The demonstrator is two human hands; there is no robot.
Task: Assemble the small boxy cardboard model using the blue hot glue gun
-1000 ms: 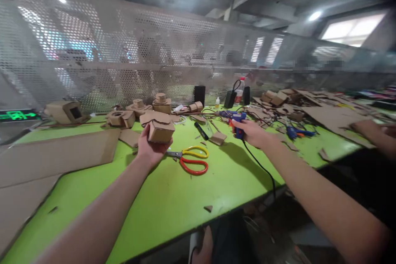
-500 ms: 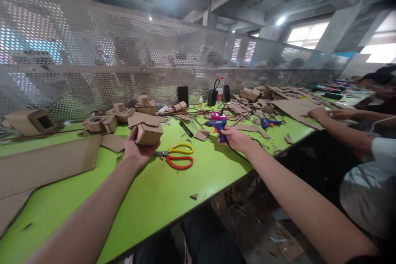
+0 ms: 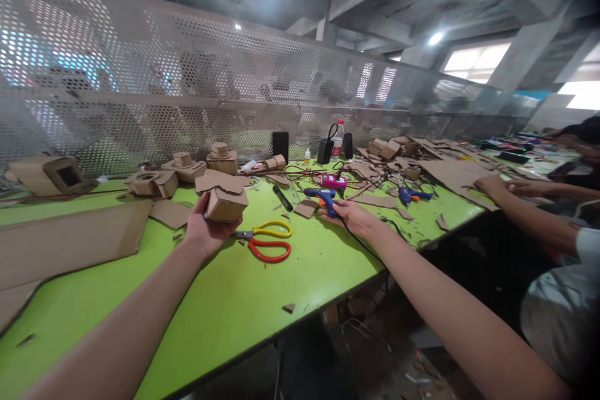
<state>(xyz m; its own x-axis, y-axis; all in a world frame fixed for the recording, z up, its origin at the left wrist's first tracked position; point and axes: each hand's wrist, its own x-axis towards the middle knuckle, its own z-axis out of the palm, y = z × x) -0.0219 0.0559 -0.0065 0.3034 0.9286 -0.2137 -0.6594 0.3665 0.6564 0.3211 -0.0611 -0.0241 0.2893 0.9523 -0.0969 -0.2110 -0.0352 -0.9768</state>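
So the little cardboard box (image 3: 227, 205) sits up in the left hand (image 3: 204, 232), palm under it and fingers wrapped round the side, probably so the top and front stay clear. Right hand (image 3: 355, 217) is closed round the handle of a blue glue gun (image 3: 328, 200), nozzle pointing left, presumably away from the fingers. Scissors (image 3: 270, 242) lie between them on a lime-green table (image 3: 225, 319) littered with scraps. Perforated screen (image 3: 187, 87) behind, concrete ceiling above.

We stretch both bare forearms (image 3: 134, 306) forward, our left hand (image 3: 209, 233) cupped palm up, our right hand (image 3: 355, 217) partly curled.
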